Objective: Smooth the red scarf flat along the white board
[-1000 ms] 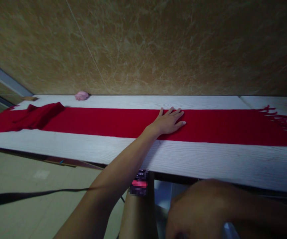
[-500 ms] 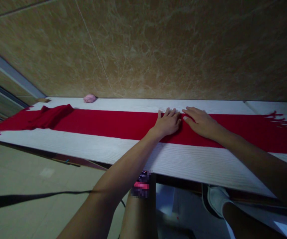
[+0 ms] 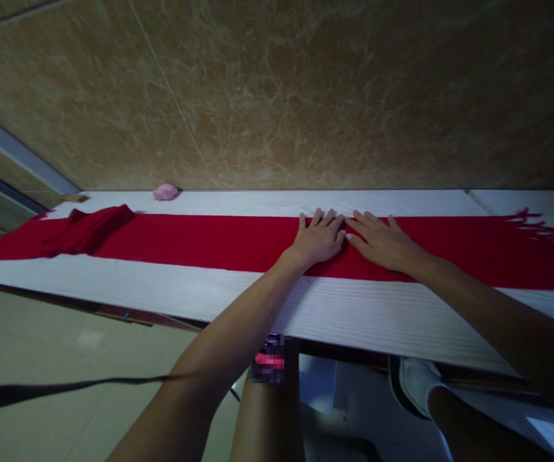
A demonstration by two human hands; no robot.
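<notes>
A long red scarf [image 3: 209, 240] lies lengthwise along a white wood-grain tabletop [image 3: 185, 282]. Its right part is smooth and ends in a loose fringe, while the left part is bunched into folds. My left hand [image 3: 320, 236] rests palm down on the middle of the scarf, fingers spread. Just to the right, my right hand [image 3: 380, 242] also lies flat on the fabric with its fingers stretched out. The fingertips of both hands nearly meet, and neither hand grips the cloth.
Behind the table rises a brown marbled wall [image 3: 277, 96]. Near it sit a small pink object [image 3: 166, 192] and a small brown block [image 3: 74, 198] at the left. A dark strap [image 3: 65, 388] crosses the lower left. My foot in a white shoe [image 3: 419, 385] is below the table edge.
My right hand has shifted slightly left and settled flat on the scarf, closer to my left hand. The left hand stays in about the same spot; the view has turned a little.
</notes>
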